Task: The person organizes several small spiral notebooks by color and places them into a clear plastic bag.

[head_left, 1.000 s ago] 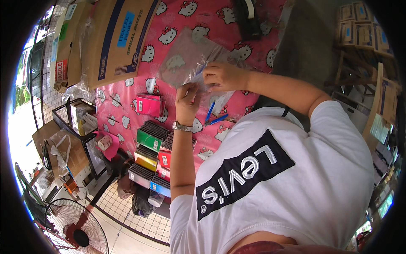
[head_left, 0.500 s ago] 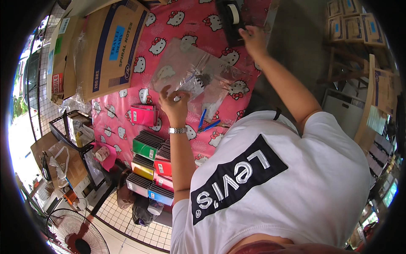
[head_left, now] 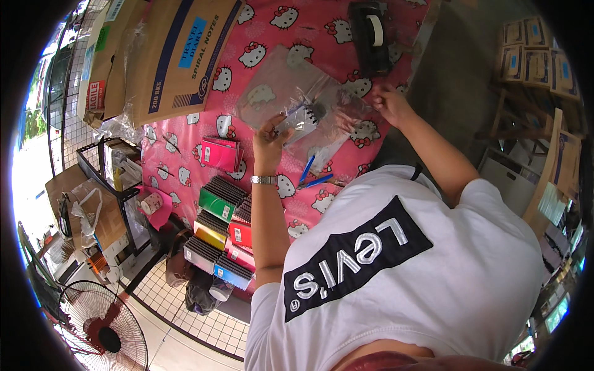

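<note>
Hands first: the left hand (head_left: 270,137), with a metal watch on the wrist, is pressed down on a clear plastic bag (head_left: 291,105), fingers curled onto the bag's lower edge where some small dark and white item sits inside. Can't really make out what that item is. The right hand (head_left: 388,104) is at the bag's right edge, fingers bunched like it's pinching something tiny, but whether it actually has hold of the plastic I can't tell.

The bag lies flat in the middle of the bench (head_left: 185,173), which has a pink cloth printed with cartoon cats. Just below the bag, near the left wrist, are two blue pens (head_left: 312,175). A black tape dispenser (head_left: 370,34) sits above the right hand, a bit apart from it. Left of the bag there's a big cardboard box (head_left: 179,55), and lower down a row of spiral notebooks (head_left: 219,232) in green, yellow, red and blue. A standing fan (head_left: 102,328) is on the floor at bottom left.
</note>
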Action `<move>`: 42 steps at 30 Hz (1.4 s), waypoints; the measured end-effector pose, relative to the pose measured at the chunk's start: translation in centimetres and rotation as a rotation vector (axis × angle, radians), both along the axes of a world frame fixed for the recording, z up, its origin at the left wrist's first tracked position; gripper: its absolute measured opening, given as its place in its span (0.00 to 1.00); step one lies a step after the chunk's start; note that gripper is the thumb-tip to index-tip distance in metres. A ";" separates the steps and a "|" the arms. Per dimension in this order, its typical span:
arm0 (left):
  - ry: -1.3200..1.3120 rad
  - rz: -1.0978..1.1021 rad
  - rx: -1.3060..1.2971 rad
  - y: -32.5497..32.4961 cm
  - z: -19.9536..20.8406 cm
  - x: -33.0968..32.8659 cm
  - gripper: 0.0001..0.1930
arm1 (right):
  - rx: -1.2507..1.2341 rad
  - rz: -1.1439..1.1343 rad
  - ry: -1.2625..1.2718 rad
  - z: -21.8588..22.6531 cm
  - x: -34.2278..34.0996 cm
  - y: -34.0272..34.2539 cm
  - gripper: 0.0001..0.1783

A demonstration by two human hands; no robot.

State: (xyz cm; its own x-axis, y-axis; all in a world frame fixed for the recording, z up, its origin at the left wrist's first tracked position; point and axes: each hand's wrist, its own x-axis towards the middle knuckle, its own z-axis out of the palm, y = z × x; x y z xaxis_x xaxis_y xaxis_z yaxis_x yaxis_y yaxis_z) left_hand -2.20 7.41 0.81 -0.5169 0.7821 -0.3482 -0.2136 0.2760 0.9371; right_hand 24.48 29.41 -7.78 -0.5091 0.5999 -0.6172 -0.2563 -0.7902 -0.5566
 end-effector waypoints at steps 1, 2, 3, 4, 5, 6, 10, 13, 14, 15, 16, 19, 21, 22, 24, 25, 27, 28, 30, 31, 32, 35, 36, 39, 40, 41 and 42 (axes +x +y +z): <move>-0.026 -0.025 -0.033 0.7 0.5 0.3 0.18 | -0.165 0.288 0.165 -2.6 -0.2 1.2 0.04; -0.046 -0.029 -0.076 0.6 1.0 0.3 0.18 | -0.109 0.411 0.117 -1.2 -2.5 0.4 0.03; -0.066 -0.025 -0.115 0.4 1.4 0.2 0.17 | -0.050 0.542 0.069 2.4 -6.5 -0.3 0.04; -0.066 -0.022 -0.112 0.1 1.5 0.1 0.17 | 0.168 0.760 0.082 6.3 -9.8 0.2 0.04; -0.071 -0.029 -0.111 0.1 1.4 0.0 0.17 | 0.387 0.961 0.093 9.5 -12.5 0.3 0.06; -0.075 -0.050 -0.112 0.4 1.4 0.0 0.18 | 0.840 1.118 0.159 10.5 -15.3 0.5 0.12; -0.070 -0.030 -0.012 -0.2 0.0 -0.6 0.18 | 1.717 1.756 -0.038 13.7 -23.2 -0.7 0.25; -0.002 0.002 0.025 0.1 0.4 0.1 0.17 | 1.688 1.978 -0.098 10.9 -25.4 0.3 0.28; -0.012 0.023 0.052 -0.3 0.2 0.3 0.16 | 1.620 1.978 -0.151 9.4 -25.7 0.5 0.28; 0.126 0.007 0.055 -0.5 0.2 0.7 0.16 | 1.544 1.973 -0.215 7.7 -25.0 0.9 0.28; 0.266 0.002 0.053 -0.7 0.2 1.1 0.16 | 1.468 1.965 -0.277 6.5 -24.1 1.1 0.28; 1.114 -0.107 0.000 -1.8 -0.1 2.0 0.15 | 1.341 1.629 -0.435 4.8 -21.7 1.4 0.32; 1.231 -0.025 -0.040 -2.7 0.3 2.5 0.16 | 1.505 1.230 -0.199 7.9 -19.5 -0.4 0.33; 1.290 0.012 -0.053 -2.8 0.5 2.8 0.17 | 1.566 1.016 -0.090 9.7 -18.1 -2.0 0.35; 0.829 0.296 -0.097 -3.5 -0.3 3.6 0.15 | 2.172 1.020 -0.182 10.3 -15.5 -6.1 0.41; 0.453 0.375 -0.178 -5.4 -1.9 4.2 0.15 | 2.128 1.094 -0.199 10.6 -15.4 -7.4 0.42; -0.115 0.276 -0.359 -8.1 -4.2 5.7 0.13 | 2.051 1.244 -0.231 11.2 -16.3 -8.6 0.45; -0.300 0.115 -0.468 -8.8 -4.8 6.4 0.12 | 1.907 1.156 -0.136 11.9 -16.4 -8.1 0.46; -0.398 0.123 -0.309 -8.5 -4.5 8.0 0.15 | 1.568 0.989 0.023 14.0 -14.4 -6.7 0.48; -0.288 0.218 -0.136 -7.9 -3.8 8.5 0.18 | 1.442 0.971 0.154 14.3 -13.4 -5.2 0.49; -0.173 0.303 0.039 -7.4 -3.2 8.7 0.20 | 1.485 1.015 0.108 13.3 -12.3 -4.3 0.51; -0.146 0.190 0.230 -5.1 -0.8 6.3 0.30 | 1.516 1.349 -0.220 9.4 -10.1 -3.8 0.54; -0.158 0.153 0.199 -4.4 0.1 5.9 0.31 | 1.535 1.281 -0.235 8.6 -9.7 -4.3 0.55; 0.045 0.025 0.093 -2.7 2.2 5.9 0.29 | 1.759 1.089 -0.308 8.5 -8.8 -5.4 0.51; 0.034 0.059 0.093 -2.5 2.8 5.7 0.29 | 1.731 1.035 -0.311 9.3 -8.8 -5.3 0.49; 0.021 0.087 0.098 -2.2 3.4 5.3 0.29 | 1.706 0.978 -0.323 10.3 -8.9 -5.1 0.46; 0.009 0.122 0.100 -2.2 3.7 5.1 0.29 | 1.680 0.927 -0.329 11.7 -9.1 -5.0 0.44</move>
